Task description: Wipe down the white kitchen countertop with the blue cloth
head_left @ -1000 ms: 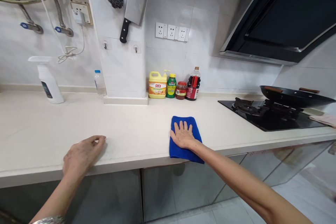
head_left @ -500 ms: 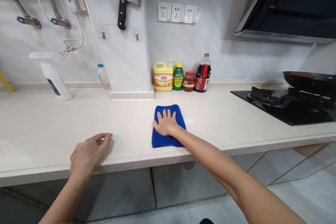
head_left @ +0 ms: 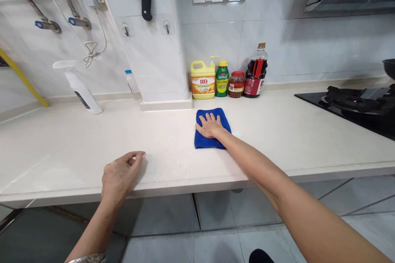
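While right hand (head_left: pixel 210 126) lies spread on blue cloth (head_left: pixel 206 143) | left hand (head_left: pixel 121 176) half-curled, hold unclear | jug (head_left: pixel 203 87) reads "立白"

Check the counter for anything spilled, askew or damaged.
Nothing stands out: the cloth lies flat under the right hand, the jug and jar stand upright, and no spill or damage shows on the counter.

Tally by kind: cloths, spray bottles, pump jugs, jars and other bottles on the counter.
Blue cloth, under the right hand: 1
Spray bottle: 1
Yellow pump jug: 1
Red-lidded jar: 1
Other bottles (blue-capped bottle, green bottle, dark-filled bottle): 3
Total: 7
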Demonstrator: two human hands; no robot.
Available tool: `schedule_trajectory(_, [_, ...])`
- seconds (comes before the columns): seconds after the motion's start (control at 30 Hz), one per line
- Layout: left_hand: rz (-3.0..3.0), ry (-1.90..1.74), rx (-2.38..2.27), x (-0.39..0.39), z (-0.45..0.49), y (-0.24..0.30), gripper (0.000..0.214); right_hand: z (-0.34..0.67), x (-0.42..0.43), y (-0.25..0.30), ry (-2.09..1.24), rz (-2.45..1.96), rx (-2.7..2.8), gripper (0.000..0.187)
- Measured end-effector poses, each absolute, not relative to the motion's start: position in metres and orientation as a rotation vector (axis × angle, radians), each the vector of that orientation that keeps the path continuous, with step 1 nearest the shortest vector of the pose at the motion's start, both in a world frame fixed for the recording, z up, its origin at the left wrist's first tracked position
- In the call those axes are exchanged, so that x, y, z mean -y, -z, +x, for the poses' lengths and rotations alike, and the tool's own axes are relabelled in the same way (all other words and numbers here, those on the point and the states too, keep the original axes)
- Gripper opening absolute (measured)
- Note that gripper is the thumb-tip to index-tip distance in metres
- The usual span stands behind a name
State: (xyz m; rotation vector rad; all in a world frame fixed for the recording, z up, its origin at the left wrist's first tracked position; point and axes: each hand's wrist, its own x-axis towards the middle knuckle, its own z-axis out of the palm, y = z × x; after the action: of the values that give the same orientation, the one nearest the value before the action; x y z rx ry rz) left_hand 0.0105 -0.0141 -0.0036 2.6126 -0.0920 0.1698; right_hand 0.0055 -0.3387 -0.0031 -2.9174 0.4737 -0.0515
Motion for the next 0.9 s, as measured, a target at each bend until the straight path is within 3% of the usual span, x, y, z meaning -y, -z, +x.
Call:
schedule_trajectory(0.57, [2.555, -0.208, 0.155, 0.013, 0.01, 0.006, 0.044, -0.025, 0.422, 0.014, 0.049, -2.916, -0.649, 0.069])
schedule_trajectory(0.9, [2.533, -0.158, 0.132, 0.014, 0.011, 0.004, 0.048, -0.046, 0.406, 0.012, 0.092, -2.902, -0.837, 0.068])
